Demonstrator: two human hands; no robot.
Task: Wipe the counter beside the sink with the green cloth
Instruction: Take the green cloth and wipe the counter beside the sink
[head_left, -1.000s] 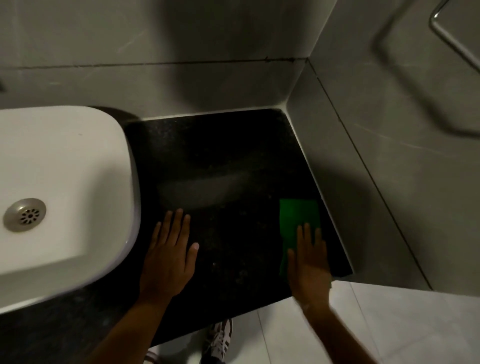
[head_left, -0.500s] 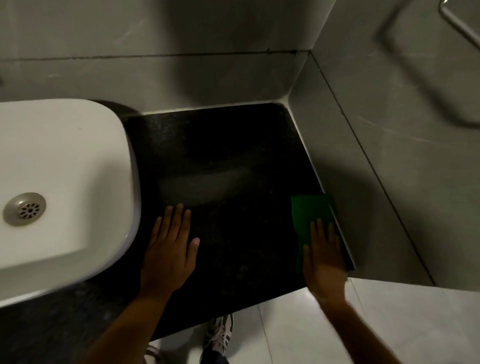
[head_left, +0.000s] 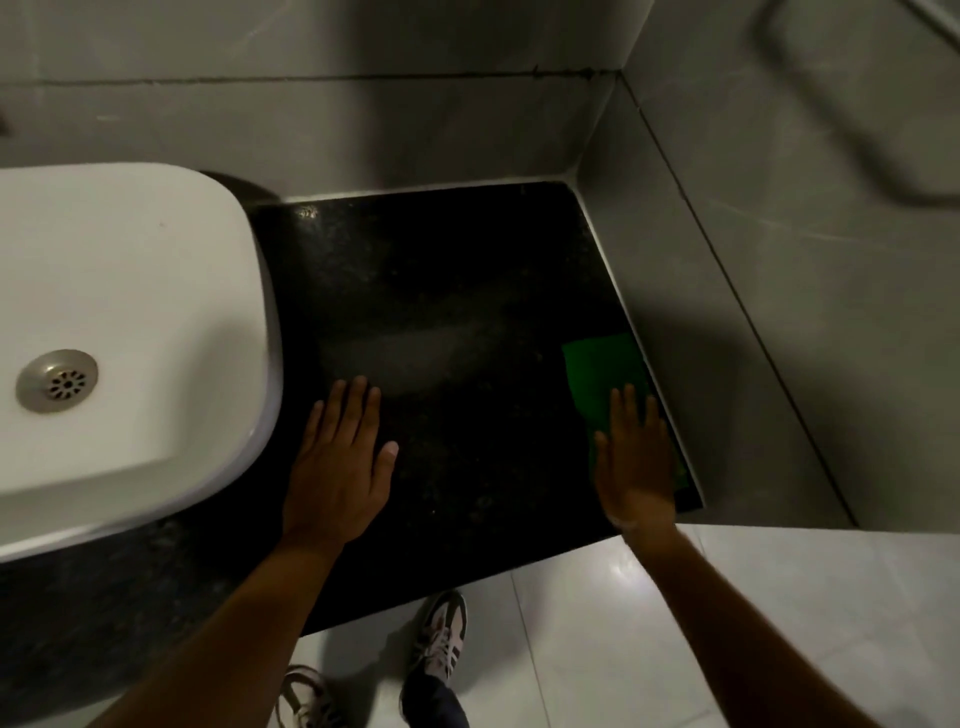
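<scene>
At my far left sat the white sink (head_left: 130, 322), its metal drain (head_left: 57, 382) in view. Just beside its rim my left hand (head_left: 337, 467) lay flat and open on the dark counter (head_left: 441, 270), fingers together, gripping nothing; I judged it was only bracing me. The middle of the counter carried a pale, hazy streak, though I could not tell whether that was a damp trace of wiping or just light. On the right, the green cloth (head_left: 602, 374) lay against the side wall (head_left: 779, 260), and my right hand (head_left: 636, 467) pressed down on its near part with an open palm and straight fingers. I judged the wiping was under way at the right edge, with the middle and back possibly left. Nothing stood on the counter to block a pass. Below, my shoes (head_left: 441, 639) showed on the tiled floor (head_left: 779, 623).
</scene>
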